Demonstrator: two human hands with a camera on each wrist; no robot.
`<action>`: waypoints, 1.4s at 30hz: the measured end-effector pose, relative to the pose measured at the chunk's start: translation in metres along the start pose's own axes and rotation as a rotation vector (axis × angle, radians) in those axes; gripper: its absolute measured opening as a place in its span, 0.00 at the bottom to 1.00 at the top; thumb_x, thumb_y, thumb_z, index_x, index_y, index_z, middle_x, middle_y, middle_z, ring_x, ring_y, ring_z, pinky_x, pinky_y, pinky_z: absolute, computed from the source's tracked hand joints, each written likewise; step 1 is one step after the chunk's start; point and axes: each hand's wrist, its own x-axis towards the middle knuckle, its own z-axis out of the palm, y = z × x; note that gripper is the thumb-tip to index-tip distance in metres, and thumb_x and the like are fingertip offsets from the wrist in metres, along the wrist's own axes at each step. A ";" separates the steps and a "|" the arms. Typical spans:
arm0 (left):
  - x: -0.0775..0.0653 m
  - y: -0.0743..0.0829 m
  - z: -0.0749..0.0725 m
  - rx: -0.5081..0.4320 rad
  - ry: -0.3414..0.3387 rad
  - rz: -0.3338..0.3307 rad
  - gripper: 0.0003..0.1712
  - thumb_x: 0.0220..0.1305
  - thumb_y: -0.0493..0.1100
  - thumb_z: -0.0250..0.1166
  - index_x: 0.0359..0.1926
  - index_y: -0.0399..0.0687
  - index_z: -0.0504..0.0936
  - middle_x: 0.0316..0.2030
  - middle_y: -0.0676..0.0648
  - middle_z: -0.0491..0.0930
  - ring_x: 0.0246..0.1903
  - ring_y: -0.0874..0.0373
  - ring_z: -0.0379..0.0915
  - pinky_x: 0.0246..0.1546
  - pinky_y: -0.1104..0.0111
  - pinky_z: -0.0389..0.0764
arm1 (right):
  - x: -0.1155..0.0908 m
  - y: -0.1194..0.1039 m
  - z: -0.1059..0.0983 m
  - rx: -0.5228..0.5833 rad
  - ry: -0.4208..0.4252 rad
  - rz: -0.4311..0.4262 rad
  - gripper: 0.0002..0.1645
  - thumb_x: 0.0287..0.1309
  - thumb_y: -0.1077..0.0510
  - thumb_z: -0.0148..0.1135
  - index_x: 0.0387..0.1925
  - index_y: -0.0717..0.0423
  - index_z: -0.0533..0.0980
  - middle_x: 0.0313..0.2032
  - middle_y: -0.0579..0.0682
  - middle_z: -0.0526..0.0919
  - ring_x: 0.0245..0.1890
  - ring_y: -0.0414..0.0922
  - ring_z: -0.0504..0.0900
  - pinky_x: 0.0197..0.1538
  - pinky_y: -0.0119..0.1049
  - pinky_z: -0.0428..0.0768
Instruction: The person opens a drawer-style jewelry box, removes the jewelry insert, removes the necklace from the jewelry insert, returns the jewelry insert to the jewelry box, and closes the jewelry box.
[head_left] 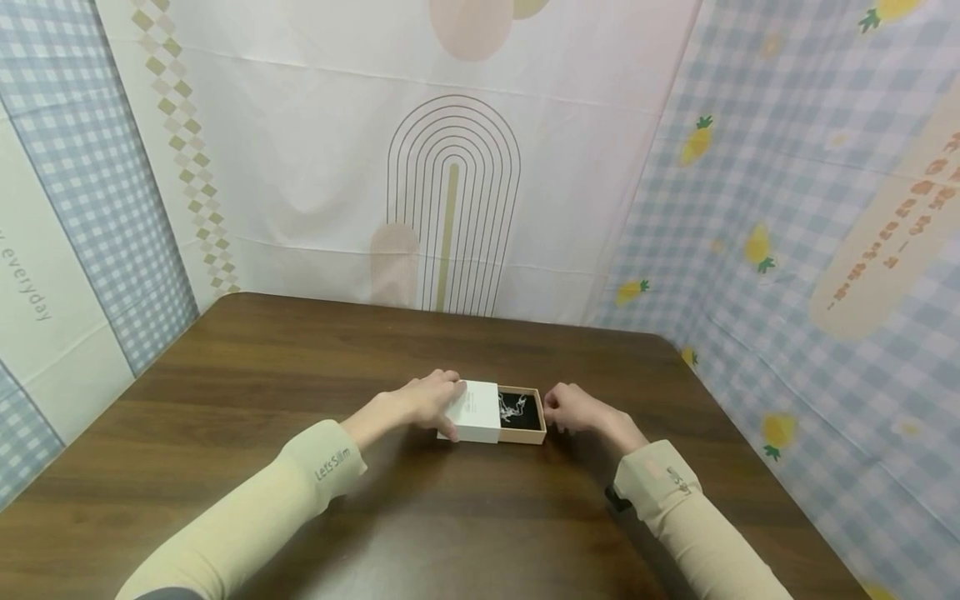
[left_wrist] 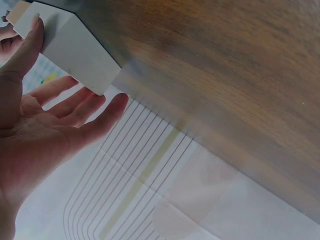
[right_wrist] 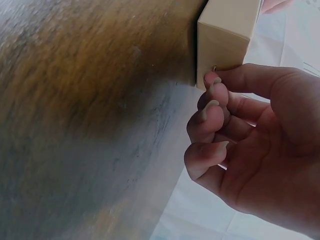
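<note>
A small drawer-style jewelry box lies on the table, its white outer sleeve (head_left: pixel 477 408) on the left and its tan inner drawer (head_left: pixel 522 436) partly out to the right. Inside the drawer, a silver chain (head_left: pixel 514 407) lies on a black lining. My left hand (head_left: pixel 429 402) grips the sleeve, thumb on the near side and fingers on the far side. At the drawer's right end, thumb and index finger of my right hand (head_left: pixel 576 408) pinch a small tab, mostly hidden by the fingertips. The right wrist view shows the other fingers curled below the drawer end (right_wrist: pixel 222 47).
The brown wooden table (head_left: pixel 360 533) extends around the box on all sides. Behind it hangs a white patterned cloth (head_left: pixel 300 167). Blue checked cloth (head_left: pixel 810 208) hangs along the right, with similar cloth at the left.
</note>
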 end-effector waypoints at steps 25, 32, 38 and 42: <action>-0.001 0.002 -0.001 -0.013 0.002 0.004 0.39 0.45 0.52 0.78 0.55 0.41 0.73 0.56 0.42 0.72 0.55 0.47 0.67 0.46 0.50 0.78 | 0.003 -0.022 0.001 -0.148 0.016 -0.017 0.27 0.61 0.50 0.63 0.55 0.65 0.75 0.12 0.44 0.70 0.15 0.38 0.67 0.30 0.32 0.71; -0.002 0.003 -0.002 -0.013 0.005 0.008 0.40 0.45 0.52 0.78 0.57 0.41 0.72 0.56 0.42 0.71 0.56 0.46 0.67 0.47 0.50 0.78 | 0.006 -0.025 -0.001 -0.146 -0.017 -0.005 0.28 0.60 0.50 0.64 0.56 0.65 0.75 0.13 0.44 0.69 0.19 0.38 0.71 0.41 0.38 0.78; -0.002 0.002 -0.002 -0.015 -0.001 0.007 0.40 0.45 0.51 0.78 0.56 0.40 0.73 0.56 0.41 0.71 0.56 0.46 0.67 0.47 0.49 0.78 | 0.007 -0.026 -0.002 -0.170 0.005 -0.008 0.27 0.56 0.49 0.68 0.51 0.63 0.76 0.22 0.47 0.76 0.27 0.41 0.76 0.43 0.42 0.80; -0.002 0.002 -0.001 -0.016 -0.001 0.006 0.40 0.45 0.51 0.78 0.57 0.40 0.72 0.57 0.41 0.71 0.56 0.46 0.66 0.47 0.49 0.77 | 0.008 -0.025 -0.001 -0.169 0.041 -0.010 0.25 0.53 0.49 0.71 0.45 0.61 0.75 0.29 0.50 0.78 0.29 0.43 0.75 0.39 0.41 0.78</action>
